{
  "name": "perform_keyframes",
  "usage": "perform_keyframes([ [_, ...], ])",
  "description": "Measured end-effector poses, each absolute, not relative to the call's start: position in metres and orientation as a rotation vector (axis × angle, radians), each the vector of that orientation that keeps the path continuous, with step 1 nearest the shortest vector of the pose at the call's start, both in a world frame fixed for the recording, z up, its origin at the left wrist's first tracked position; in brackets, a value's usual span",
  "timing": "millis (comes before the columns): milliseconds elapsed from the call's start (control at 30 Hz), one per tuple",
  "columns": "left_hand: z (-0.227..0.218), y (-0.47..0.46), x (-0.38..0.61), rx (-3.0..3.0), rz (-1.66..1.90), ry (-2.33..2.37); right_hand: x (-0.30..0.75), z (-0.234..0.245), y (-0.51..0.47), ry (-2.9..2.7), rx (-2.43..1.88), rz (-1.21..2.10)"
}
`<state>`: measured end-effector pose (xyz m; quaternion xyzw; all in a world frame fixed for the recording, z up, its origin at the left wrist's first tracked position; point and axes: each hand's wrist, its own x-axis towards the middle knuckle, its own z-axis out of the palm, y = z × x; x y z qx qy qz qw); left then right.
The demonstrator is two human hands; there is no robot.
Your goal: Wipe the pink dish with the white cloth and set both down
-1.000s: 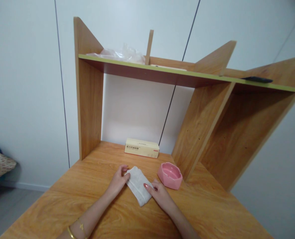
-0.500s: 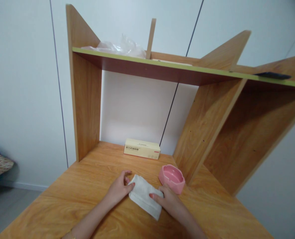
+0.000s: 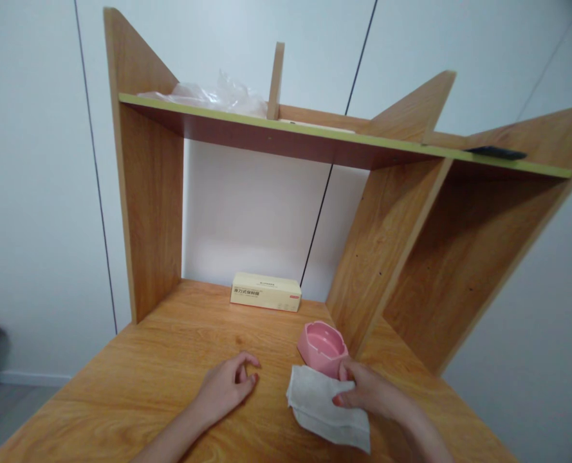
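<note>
A folded pale cloth (image 3: pixel 327 411) is pinched at its back right side by the right hand (image 3: pixel 369 387), with the thumb laid on top. Nothing is held by the left hand (image 3: pixel 225 389); its fingers are bent loosely, apart from the thumb. The cloth is kept near the front of the bench (image 3: pixel 218 341), closer to the right edge than the left. Its long side is slanted from the back left toward the front right corner. The pink dish (image 3: pixel 322 350) is set just behind it, nearer the right hand. Some right fingers are hidden, and the front edge is cut off. Whether the dish is touched cannot be told.
</note>
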<state>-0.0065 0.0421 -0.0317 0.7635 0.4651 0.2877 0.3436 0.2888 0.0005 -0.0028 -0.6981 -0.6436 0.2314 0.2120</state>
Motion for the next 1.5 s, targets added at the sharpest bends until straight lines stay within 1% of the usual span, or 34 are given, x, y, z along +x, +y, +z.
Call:
perform_keyframes([
  [100,-0.03,0.042,-0.006,2.002,0.729,1.215,0.294,-0.001,0.001,-1.926,-1.862,0.792],
  [167,-0.029,0.041,-0.005,2.0,0.737,1.221,0.296,-0.001,0.003,-1.929,-1.823,0.765],
  [367,-0.027,0.04,-0.003,1.986,0.731,1.254,0.303,-0.005,0.016,-1.551,-1.975,0.357],
  [467,-0.025,0.039,-0.003,1.99,0.734,1.264,0.299,-0.012,0.022,-1.43,-2.003,0.245],
  [667,-0.023,0.038,-0.001,2.014,0.723,1.282,0.288,-0.021,0.023,-1.501,-2.081,0.258],
  [900,-0.022,0.037,-0.001,2.035,0.718,1.3,0.276,-0.013,0.018,-1.512,-2.157,0.211],
  [1500,-0.028,0.036,-0.002,2.23,0.577,1.303,0.269,-0.016,0.015,-1.487,-2.214,0.322],
])
